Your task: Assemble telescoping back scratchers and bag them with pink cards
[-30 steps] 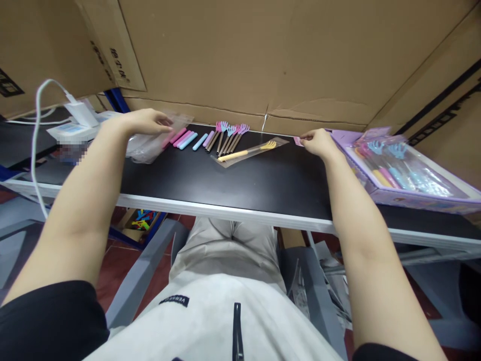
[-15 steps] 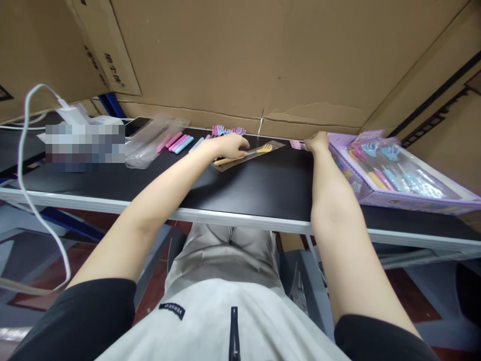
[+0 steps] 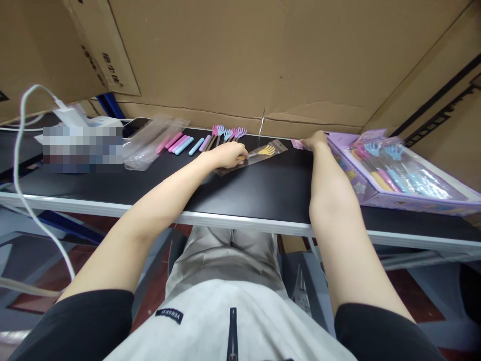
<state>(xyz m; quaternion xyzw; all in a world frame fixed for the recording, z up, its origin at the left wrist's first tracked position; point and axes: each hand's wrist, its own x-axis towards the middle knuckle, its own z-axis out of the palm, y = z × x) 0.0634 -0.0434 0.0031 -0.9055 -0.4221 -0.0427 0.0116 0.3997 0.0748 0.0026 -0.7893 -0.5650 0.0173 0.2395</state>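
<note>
While a bagged yellow claw stick (image 3: 267, 150) lies at twelve o'clock on the desk (image 3: 259, 195), the left hand (image 3: 229, 154) grips it, seemingly for steadiness, and the right hand (image 3: 316, 140), closure unclear, touches a pink card (image 3: 296, 144) at one o'clock.

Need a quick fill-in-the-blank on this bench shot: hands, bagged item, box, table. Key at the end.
1. The left hand is on the clear sleeve, whose visible claw is coloured ____.
2. The right hand is at the small card, coloured ____.
3. The display box stands toward the person's ____ side.
4. The tabletop is coloured ____.

Missing words: yellow; pink; right; black.
</note>
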